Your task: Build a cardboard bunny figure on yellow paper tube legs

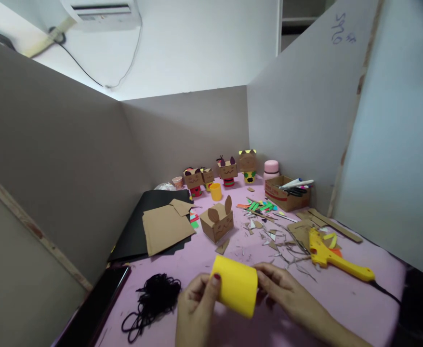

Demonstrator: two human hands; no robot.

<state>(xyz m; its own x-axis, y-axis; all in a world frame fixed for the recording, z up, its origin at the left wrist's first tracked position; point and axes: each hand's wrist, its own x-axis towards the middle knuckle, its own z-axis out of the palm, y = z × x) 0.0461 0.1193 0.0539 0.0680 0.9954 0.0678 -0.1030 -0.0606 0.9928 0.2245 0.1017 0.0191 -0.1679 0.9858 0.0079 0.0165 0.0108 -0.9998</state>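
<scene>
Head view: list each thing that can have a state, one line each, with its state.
yellow paper roll: curled into a tube, held off the table between both hands
left hand: gripping the roll's left edge
right hand: gripping the roll's right edge
glue gun: lying on its side, cord attached
cardboard bunny box: upright, ears up
marker box: open, pens inside
black yarn: loose tangle

5 cardboard animal boxes (217, 222), 1 glue gun (336, 258), 1 yellow paper roll (235, 285), 2 hands (197, 303).
</scene>
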